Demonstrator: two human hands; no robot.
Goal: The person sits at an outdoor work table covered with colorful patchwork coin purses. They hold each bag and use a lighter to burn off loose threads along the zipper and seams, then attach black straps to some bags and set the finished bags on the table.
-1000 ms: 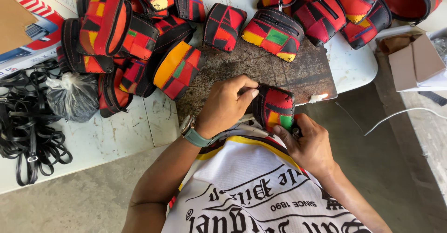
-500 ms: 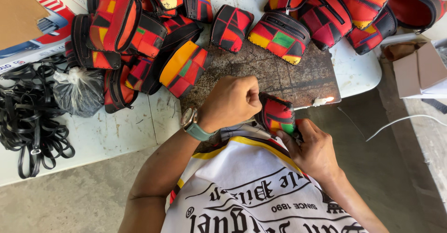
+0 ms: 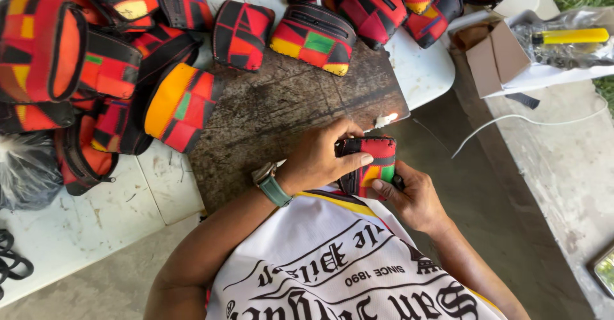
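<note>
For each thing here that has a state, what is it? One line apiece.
Left hand: closed over the small pouch from above.
Right hand: gripping the same pouch from below.
Small pouch: held in both hands at the board's near edge.
Zipped pouch: lying on the board, zip shut.
Cardboard box: open.
Dark board: flat on the white table, worn and scratched.

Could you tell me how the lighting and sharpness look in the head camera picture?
Head view: even daylight, soft shadows; both hands and the patchwork pouch are sharp; a small bright glare spot sits at the dark board edge; corners bend slightly.
</note>
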